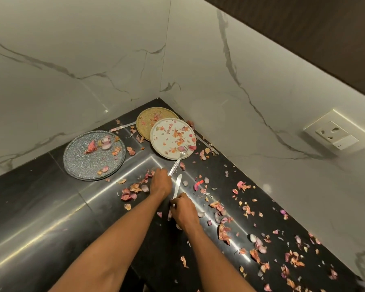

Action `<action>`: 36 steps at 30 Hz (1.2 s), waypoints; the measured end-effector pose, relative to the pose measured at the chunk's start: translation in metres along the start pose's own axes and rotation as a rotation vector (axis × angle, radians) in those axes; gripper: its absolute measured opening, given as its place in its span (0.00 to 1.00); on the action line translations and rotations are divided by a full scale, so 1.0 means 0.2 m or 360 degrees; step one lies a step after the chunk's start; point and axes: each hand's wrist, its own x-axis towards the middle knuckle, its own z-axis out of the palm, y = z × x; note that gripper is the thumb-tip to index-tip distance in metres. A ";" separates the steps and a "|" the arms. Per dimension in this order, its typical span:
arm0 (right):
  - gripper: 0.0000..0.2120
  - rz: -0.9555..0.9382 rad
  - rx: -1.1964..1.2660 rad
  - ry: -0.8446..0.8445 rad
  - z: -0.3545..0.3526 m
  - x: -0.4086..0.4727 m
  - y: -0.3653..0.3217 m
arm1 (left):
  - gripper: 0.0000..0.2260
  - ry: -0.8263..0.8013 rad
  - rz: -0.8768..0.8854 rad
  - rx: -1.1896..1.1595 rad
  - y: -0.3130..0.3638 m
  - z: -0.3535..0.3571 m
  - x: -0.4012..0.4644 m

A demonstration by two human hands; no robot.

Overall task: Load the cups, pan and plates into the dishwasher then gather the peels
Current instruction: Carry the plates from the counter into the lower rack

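Plates sit toward the corner of the black polished stone counter (40, 207): a grey speckled round plate (93, 159) on the left, a white round plate (167, 142) to its right, and a tan woven-looking round plate (150, 119) behind, partly under the white one. All three carry pink and orange onion peels (135, 188), and many more lie scattered over the counter, thickest along the right-hand wall.

Neither cups, pan nor dishwasher are in view, so I cannot tell how far the loading has gone. The plates not yet being cleared suggests that part is unfinished. The step in hand looks like collecting cutlery from the plates.

The left hand (161, 182) reaches forward and grips the handle end of a steel fork (178, 160), whose tines rest on the near rim of the white plate. The right hand (182, 209), nearer the body, is curled round the handle of a steel table knife (177, 184), with the blade pointing away toward the plates. Another knife (122, 126) lies beside the tan plate, and a further utensil (207, 145) lies along the right wall.

Next, the fork wants lifting clear without dragging the white plate, then the peels tipped off before stacking.
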 end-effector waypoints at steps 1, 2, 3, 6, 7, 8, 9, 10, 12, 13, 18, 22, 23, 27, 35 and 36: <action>0.12 0.0003 0.0014 -0.0007 0.00 0.01 0.01 | 0.06 0.0013 -0.0021 -0.0004 0.03 0.00 0.01; 0.13 -0.0008 0.0016 -0.0011 0.00 0.02 0.02 | 0.06 0.0024 -0.0043 -0.0004 0.05 0.01 0.03; 0.12 -0.0013 0.0029 -0.0011 -0.01 0.02 0.04 | 0.07 0.0034 -0.0063 0.0003 0.07 0.03 0.04; 0.10 -0.0094 0.0026 -0.0013 -0.03 0.03 0.06 | 0.09 0.0101 -0.0098 0.0090 0.10 0.08 0.07; 0.10 -0.0117 0.0009 -0.0029 -0.04 0.03 0.07 | 0.09 0.0131 -0.0108 0.0124 0.11 0.10 0.07; 0.11 -0.0133 -0.0008 -0.0060 -0.05 0.04 0.08 | 0.09 0.0159 -0.0119 0.0158 0.11 0.12 0.08; 0.13 -0.0135 -0.0013 -0.0088 -0.06 0.05 0.08 | 0.09 0.0182 -0.0130 0.0181 0.12 0.14 0.09; 0.14 -0.0125 0.0001 -0.0111 -0.08 0.06 0.09 | 0.09 0.0186 -0.0147 0.0193 0.12 0.15 0.09; 0.14 -0.0077 0.0052 -0.0149 -0.09 0.08 0.11 | 0.10 0.0185 -0.0191 0.0206 0.14 0.15 0.09; 0.15 -0.0063 0.0065 -0.0167 -0.10 0.08 0.11 | 0.10 0.0174 -0.0223 0.0190 0.15 0.15 0.09; 0.17 -0.0040 0.0135 -0.0182 -0.11 0.07 0.12 | 0.10 0.0095 -0.0402 -0.0001 0.17 0.12 0.08; 0.15 0.0000 0.0246 -0.0142 -0.11 0.01 0.11 | 0.08 0.0085 -0.0601 -0.0294 0.09 0.10 0.02; 0.14 0.0017 0.0292 -0.0097 -0.11 -0.01 0.11 | 0.06 0.0095 -0.0642 -0.0412 0.06 0.10 0.01; 0.09 0.0246 0.0740 0.0134 -0.07 -0.09 0.11 | 0.06 0.0077 -0.0630 -0.0914 -0.04 0.09 -0.13; 0.11 0.0523 0.1690 0.0116 -0.09 -0.24 0.07 | 0.05 -0.0479 -0.0366 -0.1330 -0.07 0.14 -0.54; 0.13 0.0548 0.1682 0.0123 -0.07 -0.26 0.09 | 0.06 -0.0538 -0.0343 -0.1338 -0.08 0.15 -0.59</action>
